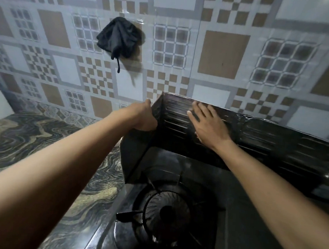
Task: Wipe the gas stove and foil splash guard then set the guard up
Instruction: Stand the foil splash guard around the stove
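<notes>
Where the gas stove (173, 211) sits on the marbled table (34, 135), the foil splash guard (274, 142) stands upright along its rear and left edges, against the tiled wall (222, 54). Left hand (144, 116): grip clamped on the guard's left fold. Right hand (208, 125): fingers spread flat on the back panel; dark cloth (119, 37) hangs on the wall above.

Splash guard (264, 142) stood upright behind the stove burner (166, 213), against the tiled wall (222, 54), left hand (144, 116) on its folded left panel's top edge, right hand (208, 125) flat on the back panel just right of that, cloth (118, 37) hung on the wall above and left of the hands, countertop (34, 135) left of the stove.
</notes>
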{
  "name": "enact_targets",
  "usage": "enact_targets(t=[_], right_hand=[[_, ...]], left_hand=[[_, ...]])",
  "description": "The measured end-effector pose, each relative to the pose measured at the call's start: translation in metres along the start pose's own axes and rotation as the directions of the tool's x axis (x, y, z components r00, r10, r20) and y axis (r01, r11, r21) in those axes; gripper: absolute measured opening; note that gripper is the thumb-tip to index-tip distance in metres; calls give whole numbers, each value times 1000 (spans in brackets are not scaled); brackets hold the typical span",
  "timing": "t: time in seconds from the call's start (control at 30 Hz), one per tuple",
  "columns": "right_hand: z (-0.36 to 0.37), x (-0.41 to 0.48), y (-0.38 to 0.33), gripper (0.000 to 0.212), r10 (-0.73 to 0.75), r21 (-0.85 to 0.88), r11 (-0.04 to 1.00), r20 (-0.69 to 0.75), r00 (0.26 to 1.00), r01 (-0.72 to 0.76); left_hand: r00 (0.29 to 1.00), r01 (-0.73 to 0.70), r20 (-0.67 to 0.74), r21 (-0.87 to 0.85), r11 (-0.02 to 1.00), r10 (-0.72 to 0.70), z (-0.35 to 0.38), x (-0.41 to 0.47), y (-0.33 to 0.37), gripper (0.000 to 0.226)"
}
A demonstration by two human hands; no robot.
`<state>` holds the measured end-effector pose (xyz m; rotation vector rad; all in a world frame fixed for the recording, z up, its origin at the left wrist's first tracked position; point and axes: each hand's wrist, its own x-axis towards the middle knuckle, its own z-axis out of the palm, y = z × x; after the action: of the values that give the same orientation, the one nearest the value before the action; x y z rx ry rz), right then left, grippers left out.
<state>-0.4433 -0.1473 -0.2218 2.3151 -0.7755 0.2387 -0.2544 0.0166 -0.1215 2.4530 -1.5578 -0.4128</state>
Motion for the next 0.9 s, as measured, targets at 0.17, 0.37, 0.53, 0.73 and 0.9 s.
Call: enact_targets(t=[0.17,0.37,0.53,0.73,0.9], right_hand=[[18,14,-2,97,-34,-41,998,83,996,38],[35,25,-9,90,-23,-55,998,16,1000,23],[29,20,-1,88,-90,-52,995,11,996,90],[9,-27,21,47,-4,-39,999,-106,994,0],[5,-87,55,58,247,-118,963,17,969,-243]], left_hand=[[996,-36,75,-104,994,44,0,18,-2,86],[990,-114,71,-86,990,120,8,28,-3,84],[996,-84,24,86,993,82,7,29,-5,92],[975,-96,-166,293,951,149,18,24,34,98],[955,-220,-122,317,923,270,64,24,84,95]])
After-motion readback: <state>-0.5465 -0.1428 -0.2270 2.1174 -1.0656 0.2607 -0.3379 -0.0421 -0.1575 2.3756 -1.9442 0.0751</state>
